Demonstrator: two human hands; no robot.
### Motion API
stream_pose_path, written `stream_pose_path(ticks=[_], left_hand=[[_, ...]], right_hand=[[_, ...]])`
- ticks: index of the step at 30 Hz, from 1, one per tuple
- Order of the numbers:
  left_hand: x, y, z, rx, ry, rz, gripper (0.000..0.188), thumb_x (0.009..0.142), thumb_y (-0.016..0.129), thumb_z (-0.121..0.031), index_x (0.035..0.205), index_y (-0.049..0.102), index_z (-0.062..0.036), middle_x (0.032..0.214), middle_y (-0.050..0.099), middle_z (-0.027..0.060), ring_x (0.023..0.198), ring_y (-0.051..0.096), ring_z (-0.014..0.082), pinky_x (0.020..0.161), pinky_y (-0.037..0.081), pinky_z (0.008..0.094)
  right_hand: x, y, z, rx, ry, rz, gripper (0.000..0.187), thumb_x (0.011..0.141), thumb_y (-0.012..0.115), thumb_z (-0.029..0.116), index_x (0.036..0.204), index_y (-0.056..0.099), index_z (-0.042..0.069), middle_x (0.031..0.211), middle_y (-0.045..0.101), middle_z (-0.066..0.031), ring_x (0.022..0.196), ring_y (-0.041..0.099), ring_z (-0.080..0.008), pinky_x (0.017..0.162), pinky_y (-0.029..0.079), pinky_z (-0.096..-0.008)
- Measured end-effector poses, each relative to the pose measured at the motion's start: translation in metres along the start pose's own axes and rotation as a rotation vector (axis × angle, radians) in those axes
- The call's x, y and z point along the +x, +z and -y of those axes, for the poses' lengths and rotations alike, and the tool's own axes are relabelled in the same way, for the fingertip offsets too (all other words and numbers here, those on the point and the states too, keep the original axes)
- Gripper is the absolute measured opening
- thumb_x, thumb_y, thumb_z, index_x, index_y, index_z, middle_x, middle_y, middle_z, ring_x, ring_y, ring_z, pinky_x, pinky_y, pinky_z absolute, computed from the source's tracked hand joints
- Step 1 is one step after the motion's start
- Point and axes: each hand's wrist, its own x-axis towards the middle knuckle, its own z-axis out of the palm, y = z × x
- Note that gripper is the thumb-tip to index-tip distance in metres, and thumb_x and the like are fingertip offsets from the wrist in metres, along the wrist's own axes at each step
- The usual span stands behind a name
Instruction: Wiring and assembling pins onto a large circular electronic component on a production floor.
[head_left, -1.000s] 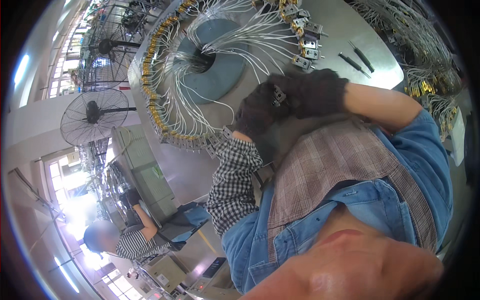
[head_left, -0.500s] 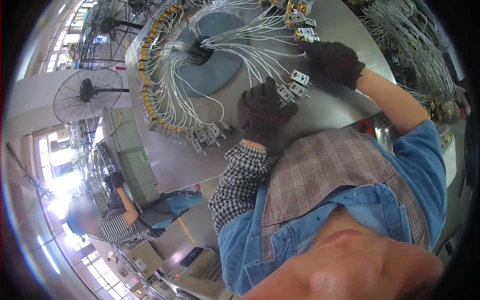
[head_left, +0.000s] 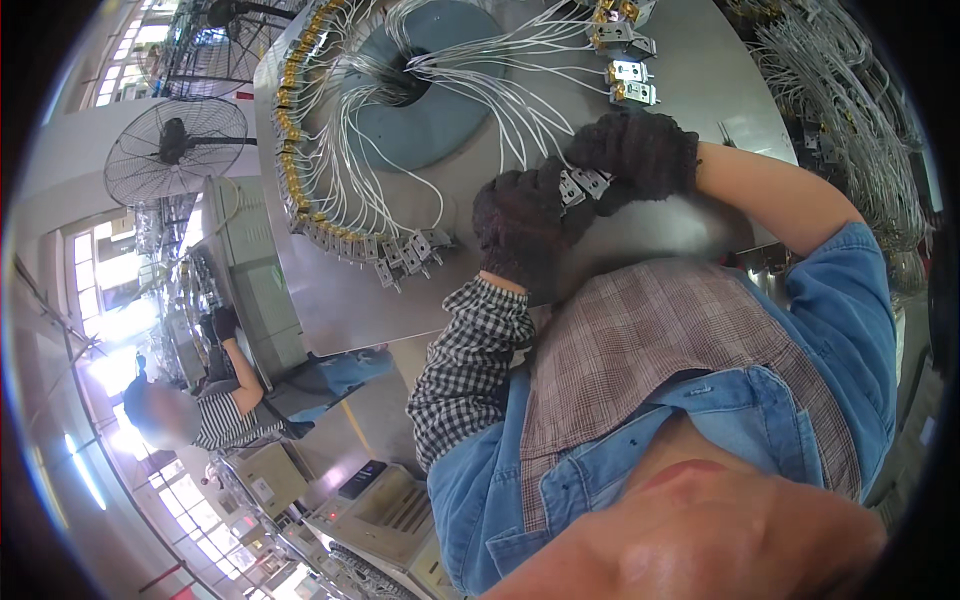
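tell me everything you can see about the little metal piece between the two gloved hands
The small metal piece looks like a silvery bracket or terminal with flat plates, tilted, held above the grey steel table. The left hand and right hand, both in dark knit gloves, pinch it from either side. A thin white wire seems to run to it.

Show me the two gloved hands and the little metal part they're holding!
Left hand (head_left: pixel 522 232), head view: back of the dark glove.
Right hand (head_left: pixel 640 150), head view: back of the dark glove.
Small metal part (head_left: pixel 582 184), head view: its silver face between both hands.
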Motion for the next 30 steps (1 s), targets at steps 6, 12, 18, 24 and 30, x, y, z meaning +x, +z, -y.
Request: stream_pose_path(ticks=[6,12,18,24,30], left_hand=[[0.012,0.002,0.009,-0.011,0.027,-0.006,0.059,0.08,0.061,-0.051,0.113,0.058,-0.0018,0.091,0.067,0.0144,0.086,0.062,0.0317,0.072,0.049,0.0443],[0.013,0.002,0.013,-0.048,0.044,0.018,0.051,0.078,0.067,-0.048,0.109,0.061,-0.0083,0.084,0.066,0.0137,0.078,0.064,0.0324,0.068,0.052,0.0436],[0.017,0.004,0.02,-0.087,0.095,-0.019,0.049,0.078,0.068,-0.046,0.108,0.062,-0.0088,0.08,0.065,0.0128,0.077,0.063,0.0318,0.067,0.051,0.0435],[0.01,0.0,0.016,-0.022,0.04,0.069,0.056,0.078,0.069,-0.047,0.113,0.059,-0.0046,0.082,0.064,0.0146,0.079,0.062,0.0322,0.069,0.051,0.0436],[0.009,-0.008,0.003,0.011,0.162,-0.212,0.071,0.074,0.068,-0.052,0.119,0.051,0.0002,0.109,0.057,0.0171,0.102,0.054,0.035,0.092,0.041,0.0471]], right_hand=[[0.007,0.002,-0.006,-0.014,0.118,0.107,0.077,0.076,0.063,0.057,0.126,0.046,0.002,0.104,0.058,-0.0142,0.093,0.06,-0.03,0.08,0.05,-0.0402],[0.007,0.006,-0.01,0.236,-0.064,-0.102,0.071,0.079,0.059,0.059,0.122,0.048,0.003,0.094,0.06,-0.0139,0.083,0.062,-0.0284,0.076,0.052,-0.0388],[0.019,0.009,-0.02,0.29,0.062,0.135,0.068,0.076,0.063,0.06,0.118,0.054,0.008,0.09,0.06,-0.0116,0.084,0.062,-0.0279,0.078,0.051,-0.0363],[0.007,-0.015,0.005,0.385,0.218,0.007,0.068,0.074,0.069,0.053,0.124,0.054,0.009,0.096,0.063,-0.0105,0.093,0.063,-0.0262,0.081,0.052,-0.0359],[-0.016,-0.066,-0.06,-0.057,0.269,-0.535,0.054,0.082,0.065,0.036,0.13,0.053,0.012,0.099,0.063,-0.0083,0.092,0.063,-0.026,0.08,0.051,-0.0386]])
